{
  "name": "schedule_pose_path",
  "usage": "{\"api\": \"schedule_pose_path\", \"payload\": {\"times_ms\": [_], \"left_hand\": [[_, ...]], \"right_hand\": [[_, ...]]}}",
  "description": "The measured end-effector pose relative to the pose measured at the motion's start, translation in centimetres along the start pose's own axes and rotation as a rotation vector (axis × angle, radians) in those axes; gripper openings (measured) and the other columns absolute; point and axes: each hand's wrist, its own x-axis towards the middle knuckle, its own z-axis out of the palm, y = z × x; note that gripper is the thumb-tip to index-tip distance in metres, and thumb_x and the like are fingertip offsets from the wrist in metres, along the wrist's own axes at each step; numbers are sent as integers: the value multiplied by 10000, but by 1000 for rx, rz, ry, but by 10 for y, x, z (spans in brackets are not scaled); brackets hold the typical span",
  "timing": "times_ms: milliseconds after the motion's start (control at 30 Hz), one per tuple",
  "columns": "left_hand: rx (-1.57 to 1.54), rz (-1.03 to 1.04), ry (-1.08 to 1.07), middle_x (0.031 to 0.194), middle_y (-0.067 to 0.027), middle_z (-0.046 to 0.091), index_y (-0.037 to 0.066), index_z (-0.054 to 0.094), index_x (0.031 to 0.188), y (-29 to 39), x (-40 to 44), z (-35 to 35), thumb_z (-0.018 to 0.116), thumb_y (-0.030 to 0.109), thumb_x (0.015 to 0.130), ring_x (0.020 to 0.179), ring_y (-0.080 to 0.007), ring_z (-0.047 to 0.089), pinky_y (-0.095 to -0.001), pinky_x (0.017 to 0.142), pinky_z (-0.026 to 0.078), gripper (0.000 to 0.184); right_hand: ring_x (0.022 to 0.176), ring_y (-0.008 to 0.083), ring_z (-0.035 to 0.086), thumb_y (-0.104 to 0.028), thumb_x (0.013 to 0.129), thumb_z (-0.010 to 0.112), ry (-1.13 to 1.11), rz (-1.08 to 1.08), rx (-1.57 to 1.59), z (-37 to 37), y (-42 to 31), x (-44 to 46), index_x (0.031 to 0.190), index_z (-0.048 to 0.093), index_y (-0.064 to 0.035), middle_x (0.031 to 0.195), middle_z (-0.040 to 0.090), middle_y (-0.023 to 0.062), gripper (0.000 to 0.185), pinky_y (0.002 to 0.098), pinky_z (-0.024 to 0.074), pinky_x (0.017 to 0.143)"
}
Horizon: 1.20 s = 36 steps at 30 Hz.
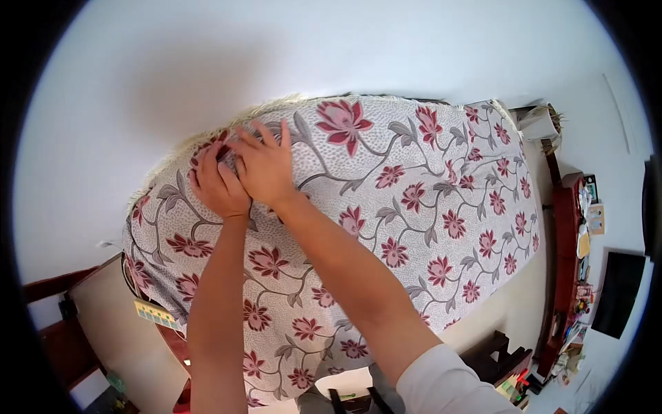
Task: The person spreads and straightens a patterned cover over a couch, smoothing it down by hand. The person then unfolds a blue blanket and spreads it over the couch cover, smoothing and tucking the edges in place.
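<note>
A pale cloth (386, 228) with red flowers, grey leaves and a fringed far edge covers a long piece of furniture against the white wall. Near its far left part, my left hand (219, 185) rests on the fabric with fingers spread. Right beside it, touching or nearly touching, my right hand (265, 162) lies on the same cloth, fingers apart and pointing toward the fringe (265, 108). Neither hand holds anything. Some folds show in the cloth at the left end.
On the right stand a red cabinet (569, 255) with small items on top, a wall-mounted dark screen (618, 294) and a white plant pot (538, 124). Dark wooden furniture (493, 355) is at the lower right. A yellow patterned strip (155, 312) shows at the lower left.
</note>
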Motion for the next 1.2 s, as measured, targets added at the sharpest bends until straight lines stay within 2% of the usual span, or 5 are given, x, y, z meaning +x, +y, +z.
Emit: {"api": "schedule_pose_path", "payload": {"times_ms": [67,167,467,667,1200], "left_hand": [[228,19,-2,1302,-20,653,161,672,1218,10,8,12,559,347,968,1273,-236,554,-490,1130,263,332],[310,41,-22,1309,-16,651,161,676,1219,21,9,13,562,346,967,1275,-240,553,-494,1127,275,333],[317,90,-61,1306,-37,650,139,668,1229,23,12,10,577,292,942,1271,-263,549,-492,1135,275,338],[289,89,-34,1290,-40,656,133,675,1204,24,16,10,587,283,919,1271,-263,551,-495,1128,288,333],[303,219,-164,1233,-81,653,75,646,1165,97,19,20,587,114,890,1234,-298,557,-531,1121,298,284]], "right_hand": [[1342,324,481,-336,909,604,-112,-98,244,-22,29,-1,1280,648,-178,1416,566,122,406,637,169,1169],[1376,321,448,-476,928,596,-83,-40,-282,-118,107,-11,1342,614,-185,1465,512,151,507,595,190,1181],[1426,320,382,-636,899,538,-299,263,-124,-119,152,38,1349,620,-194,1493,491,113,636,628,172,1180],[1460,372,314,-592,922,512,-137,691,-272,-147,156,-3,1400,582,-236,1554,423,109,601,681,90,1171],[1333,336,483,-314,882,597,109,302,-314,-116,206,1,1243,700,-213,1349,629,73,389,574,242,1157]]}}
